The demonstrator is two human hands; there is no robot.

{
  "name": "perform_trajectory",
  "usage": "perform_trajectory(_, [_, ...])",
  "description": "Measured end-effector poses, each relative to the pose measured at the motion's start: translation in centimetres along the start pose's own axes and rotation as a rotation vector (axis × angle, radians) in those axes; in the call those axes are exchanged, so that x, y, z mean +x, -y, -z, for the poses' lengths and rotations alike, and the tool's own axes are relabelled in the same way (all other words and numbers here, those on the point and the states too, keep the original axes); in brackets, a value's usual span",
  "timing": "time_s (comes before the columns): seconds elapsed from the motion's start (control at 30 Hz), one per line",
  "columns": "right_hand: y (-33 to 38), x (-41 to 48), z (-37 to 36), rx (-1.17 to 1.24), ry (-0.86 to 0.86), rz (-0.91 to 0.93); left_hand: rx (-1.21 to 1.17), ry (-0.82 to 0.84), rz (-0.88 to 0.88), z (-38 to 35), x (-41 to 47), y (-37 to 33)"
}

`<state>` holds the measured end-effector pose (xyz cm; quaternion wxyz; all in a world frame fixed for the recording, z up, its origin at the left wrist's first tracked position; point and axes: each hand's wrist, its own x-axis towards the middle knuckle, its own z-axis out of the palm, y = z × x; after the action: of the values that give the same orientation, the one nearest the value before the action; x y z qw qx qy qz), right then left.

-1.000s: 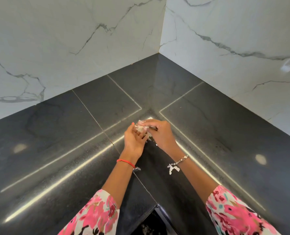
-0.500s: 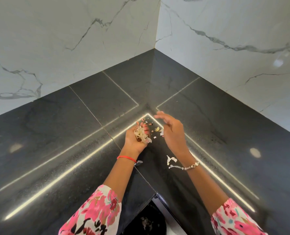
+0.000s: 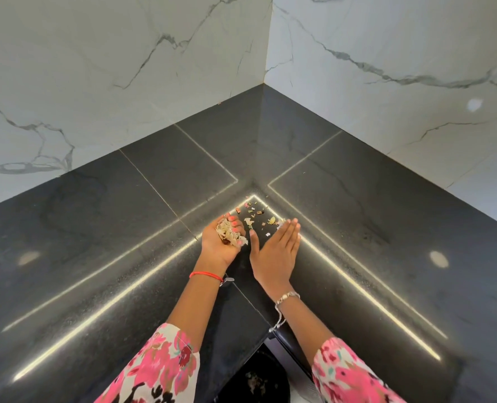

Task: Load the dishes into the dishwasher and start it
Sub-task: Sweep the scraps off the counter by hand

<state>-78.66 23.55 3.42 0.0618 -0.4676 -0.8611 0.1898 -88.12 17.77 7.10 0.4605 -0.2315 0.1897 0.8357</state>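
Note:
My left hand [image 3: 222,242] is cupped palm up at the corner of the black countertop [image 3: 102,228], its fingers curled round a heap of pale food scraps [image 3: 230,233]. Just to its right, my right hand [image 3: 277,251] lies with straight fingers, edge down on the counter. Small loose scraps [image 3: 254,215] are scattered on the counter just beyond both hands, near my right fingertips. No dishes and no dishwasher show in this view.
White marble walls [image 3: 125,68] meet in a corner behind the counter. Below the counter's inner corner, between my forearms, sits a dark bin [image 3: 258,379] with some scraps inside.
My hands have come apart. The right hand has opened flat and dropped to the counter beside the loose scraps; the left stays cupped with the heap in it.

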Motion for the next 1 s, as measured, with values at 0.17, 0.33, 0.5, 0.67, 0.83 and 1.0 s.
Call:
perform_trajectory(0.17, [2.1,4.0,-0.4,-0.03,0.036,0.138,-0.023,-0.014,-0.033,0.4,0.4,-1.1])
perform_trajectory(0.33, [3.8,6.5,-0.7,-0.058,0.088,0.285,-0.045,-0.005,-0.042,0.6,0.8,-2.4])
perform_trajectory(0.5, [4.0,7.3,-0.9,-0.076,0.11,0.457,-0.042,0.001,-0.062,0.3,0.9,-2.9])
perform_trajectory(0.67, [1.2,5.8,-0.1,-0.036,0.152,0.726,-0.036,0.004,-0.05,0.6,1.2,-2.7])
perform_trajectory(0.83, [-1.3,4.9,1.2,-0.012,0.175,0.759,-0.043,0.003,-0.052,0.5,1.2,-2.8])
perform_trajectory(1.0, [-1.9,4.5,1.0,-0.13,-0.049,0.908,-0.04,-0.013,-0.061,0.4,0.9,-2.5])
